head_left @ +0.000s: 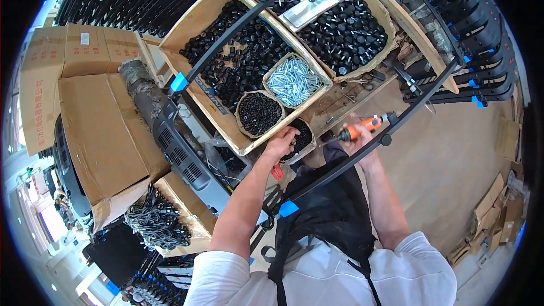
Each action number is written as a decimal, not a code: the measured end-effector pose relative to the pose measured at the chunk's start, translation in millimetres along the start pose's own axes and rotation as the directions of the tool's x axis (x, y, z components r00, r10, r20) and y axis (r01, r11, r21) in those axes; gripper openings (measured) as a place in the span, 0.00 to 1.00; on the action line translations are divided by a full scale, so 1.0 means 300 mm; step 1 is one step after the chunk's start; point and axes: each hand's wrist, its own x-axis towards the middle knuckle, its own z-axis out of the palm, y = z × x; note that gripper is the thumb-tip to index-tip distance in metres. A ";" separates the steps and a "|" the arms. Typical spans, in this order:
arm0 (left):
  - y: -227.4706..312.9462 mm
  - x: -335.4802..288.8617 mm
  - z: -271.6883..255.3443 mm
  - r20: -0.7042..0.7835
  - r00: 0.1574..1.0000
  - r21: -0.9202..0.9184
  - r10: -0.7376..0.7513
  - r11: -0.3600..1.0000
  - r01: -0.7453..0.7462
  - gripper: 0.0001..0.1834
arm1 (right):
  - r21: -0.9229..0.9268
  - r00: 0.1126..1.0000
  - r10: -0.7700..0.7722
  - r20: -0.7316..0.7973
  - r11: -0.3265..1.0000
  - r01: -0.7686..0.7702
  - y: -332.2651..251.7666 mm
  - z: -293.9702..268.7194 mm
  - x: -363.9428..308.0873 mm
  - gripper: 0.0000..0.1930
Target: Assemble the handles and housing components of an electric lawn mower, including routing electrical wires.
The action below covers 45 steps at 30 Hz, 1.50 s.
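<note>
My left hand [281, 144] reaches to a small round container of tiny black parts [303, 136], its fingers drawn together at the rim. Whatever may be between those fingertips is hidden. In my right hand [357, 141] is an orange power screwdriver [362, 128], its tip pointing left toward that container. A black tubular metal frame [334, 173] with blue end pieces [288, 208] lies across in front of me, one bar passing close by my right hand. Red-handled pliers [276, 171] are just below my left hand.
A large cardboard tray [242, 146] holds black plastic caps, a box of silver screws [293, 81] and a tub of black screws [259, 114]. Behind it is a carton of black round-headed feet [344, 37]. Cardboard boxes [107, 136] and bundled black cables [157, 222] stand left; stacked black frames [481, 51] stand right.
</note>
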 end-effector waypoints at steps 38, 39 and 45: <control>-0.043 -0.768 0.096 -0.547 0.808 -0.837 0.218 -0.161 -0.523 0.12 | -0.392 0.335 0.203 0.920 0.446 0.805 0.046 0.862 -0.449 0.26; -0.067 -0.779 0.081 -0.555 0.806 -0.832 0.208 -0.155 -0.533 0.11 | -0.394 0.333 0.212 0.919 0.460 0.795 0.083 0.875 -0.444 0.26; -0.158 -0.839 -0.034 -0.558 0.794 -0.829 0.240 -0.123 -0.545 0.10 | -0.473 0.356 0.331 0.874 0.415 0.777 0.211 0.974 -0.467 0.26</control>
